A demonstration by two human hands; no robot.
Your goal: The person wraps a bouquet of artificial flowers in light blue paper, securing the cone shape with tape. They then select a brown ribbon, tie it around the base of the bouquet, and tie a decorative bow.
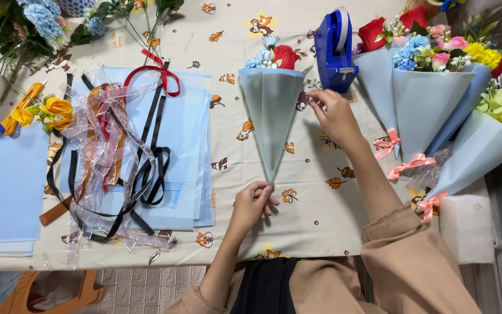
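Bouquet cone (271, 119) lies mid-tabletop (297, 209), long axis near-to-far with tip near, left hand (255, 200) pinching that tip, right hand (333, 113) just right of the cone, fingertips pinched on something small below the blue tape dispenser (333, 49).

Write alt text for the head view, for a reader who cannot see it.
A person's left hand pinches the tip of a pale blue paper cone bouquet while the right hand touches its edge beside a blue tape dispenser; finished bouquets and ribbons flank it.
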